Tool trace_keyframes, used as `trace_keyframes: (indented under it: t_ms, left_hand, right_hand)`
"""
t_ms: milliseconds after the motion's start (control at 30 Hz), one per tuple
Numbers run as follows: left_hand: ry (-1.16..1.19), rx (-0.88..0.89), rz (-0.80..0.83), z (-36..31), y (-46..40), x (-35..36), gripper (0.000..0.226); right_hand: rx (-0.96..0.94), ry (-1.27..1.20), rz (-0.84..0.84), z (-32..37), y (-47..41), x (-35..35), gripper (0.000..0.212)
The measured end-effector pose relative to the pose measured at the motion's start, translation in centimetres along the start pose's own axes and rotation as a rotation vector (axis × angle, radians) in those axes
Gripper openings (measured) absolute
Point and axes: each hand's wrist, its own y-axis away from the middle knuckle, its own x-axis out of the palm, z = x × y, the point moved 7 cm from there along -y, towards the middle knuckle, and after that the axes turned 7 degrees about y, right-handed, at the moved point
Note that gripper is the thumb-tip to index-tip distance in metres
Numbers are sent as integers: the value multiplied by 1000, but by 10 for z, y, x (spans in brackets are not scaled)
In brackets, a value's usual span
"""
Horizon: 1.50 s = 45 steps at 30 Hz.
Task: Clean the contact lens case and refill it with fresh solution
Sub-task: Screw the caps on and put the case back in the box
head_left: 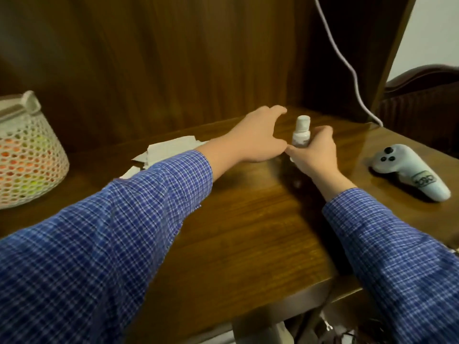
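Here, the right hand (314, 151) holds a small white bottle (300, 132) upright near the back of the wooden worktop (248, 214). Its fingers are curled around the lower part of the bottle, so the white cap and the shoulder stand out above the hand. I cannot tell if the bottom of the bottle touches the wood, because the hand hides it.

The left hand (258, 135) is just beside the bottle, on its left side, with the palm down over the worktop. Its fingers are straight, a little apart, and hold nothing; they point toward the dark wooden panel behind. The two thumbs nearly meet in front of the bottle. Both arms wear blue checked sleeves (111, 232).

Behind the left arm lie some pieces of white paper (169, 150). At the far left stands a white net basket (27, 155) with orange and yellow-green things inside, too blurred to name. On the right side of the worktop lies a white controller (409, 167) with dark buttons, well apart from the hands. A pale cable (347, 63) hangs down behind it.
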Motion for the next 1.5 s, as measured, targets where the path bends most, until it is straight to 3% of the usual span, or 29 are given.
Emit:
trace_keyframes:
  t_ms: [67, 233, 400, 500, 633, 767, 967, 1100, 1200, 1333, 1500]
  left_hand:
    - [-11, 15, -83, 8, 21, -26, 60]
    - [139, -110, -362, 63, 94, -99, 40]
    - [172, -302, -542, 135, 183, -141, 19]
    - [165, -388, -510, 163, 223, -135, 15]
    - [257, -416, -414, 180, 255, -104, 20]
    - [294, -355, -297, 171, 265, -65, 23]
    - [159, -269, -181, 156, 264, -42, 67]
    - [153, -233, -153, 156, 261, -36, 64]
    - [167, -223, -145, 154, 254, -34, 60]
    - [159, -197, -155, 152, 248, -33, 59]
    - [194, -180, -176, 152, 249, -34, 59]
  right_hand:
    - [15, -7, -23, -1, 1, -10, 85]
    - [-240, -252, -338, 24, 35, -45, 59]
    - [-534, -212, -112, 69, 78, -1, 32]
    - [-630, -75, 98, 91, 96, 41, 26]
    - [-582, 165, 524, 105, 109, 107, 24]
    - [-601, 339, 707, 113, 113, 144, 34]
    - [-694, 465, 800, 121, 110, 164, 50]
    - [-817, 518, 752, 127, 116, 168, 51]
    - [-868, 538, 743, 128, 123, 168, 39]
    - [-831, 527, 790, 129, 126, 162, 18]
    - [-830, 503, 825, 133, 132, 149, 13]
